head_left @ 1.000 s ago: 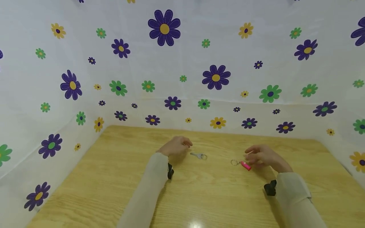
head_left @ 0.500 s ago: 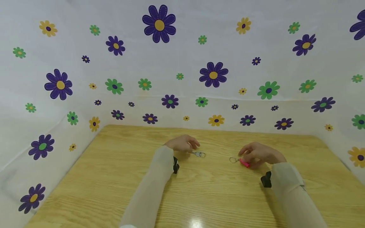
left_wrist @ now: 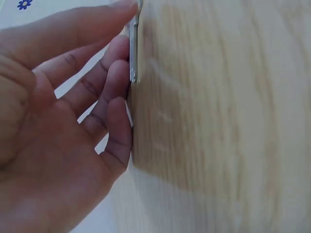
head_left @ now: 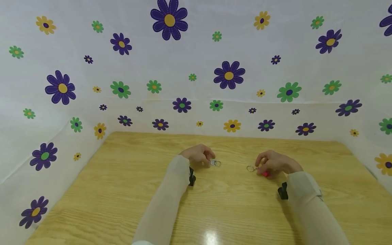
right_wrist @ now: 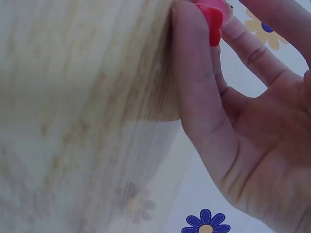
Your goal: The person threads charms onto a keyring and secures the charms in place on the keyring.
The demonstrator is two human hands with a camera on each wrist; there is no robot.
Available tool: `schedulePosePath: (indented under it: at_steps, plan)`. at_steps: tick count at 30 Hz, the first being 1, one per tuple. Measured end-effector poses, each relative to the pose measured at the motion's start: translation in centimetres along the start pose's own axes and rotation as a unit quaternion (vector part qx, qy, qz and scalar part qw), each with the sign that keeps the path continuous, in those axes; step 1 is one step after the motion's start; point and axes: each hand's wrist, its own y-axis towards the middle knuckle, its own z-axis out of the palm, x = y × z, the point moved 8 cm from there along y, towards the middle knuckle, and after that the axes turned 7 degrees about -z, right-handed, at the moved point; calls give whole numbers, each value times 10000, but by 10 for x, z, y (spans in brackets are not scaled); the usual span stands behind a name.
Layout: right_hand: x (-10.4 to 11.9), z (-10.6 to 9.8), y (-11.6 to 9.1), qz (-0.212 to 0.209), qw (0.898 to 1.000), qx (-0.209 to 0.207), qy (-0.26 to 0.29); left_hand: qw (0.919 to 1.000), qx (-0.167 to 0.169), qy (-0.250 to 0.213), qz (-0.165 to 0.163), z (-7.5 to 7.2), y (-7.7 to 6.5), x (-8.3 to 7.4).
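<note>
At the back middle of the table, my left hand (head_left: 197,154) pinches a silver key (head_left: 213,163) with a small ring at its right end. In the left wrist view the key (left_wrist: 133,53) stands edge-on between thumb and curled fingertips, close to the wood. To the right, my right hand (head_left: 278,162) pinches a bright pink cylindrical keychain (head_left: 265,174), mostly hidden by the fingers in the head view. Its metal split ring (head_left: 250,168) lies to the left, pointing toward the key. The pink end (right_wrist: 214,22) shows between thumb and fingers in the right wrist view.
A light wooden table (head_left: 232,207) spreads beneath both hands. White cloth (head_left: 134,68) printed with purple, green and yellow flowers encloses its back and sides. Dark wrist cameras (head_left: 283,191) sit under both sleeves.
My left hand has moved right onto the key and now pinches it. My right hand has shifted slightly left and closed its fingers on the pink keychain. The head view has tilted down a little.
</note>
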Motion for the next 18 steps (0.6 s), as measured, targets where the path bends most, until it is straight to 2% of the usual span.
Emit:
schedulePosePath:
  at_steps: [6,18]
  plan:
    - [2,0,1,-70,9998,-159,-27,9995,-246,-46,-188,0,2,-1]
    - [3,2,0,-21,9993,-368,-106,9968,-676,-275,-339,7,3,4]
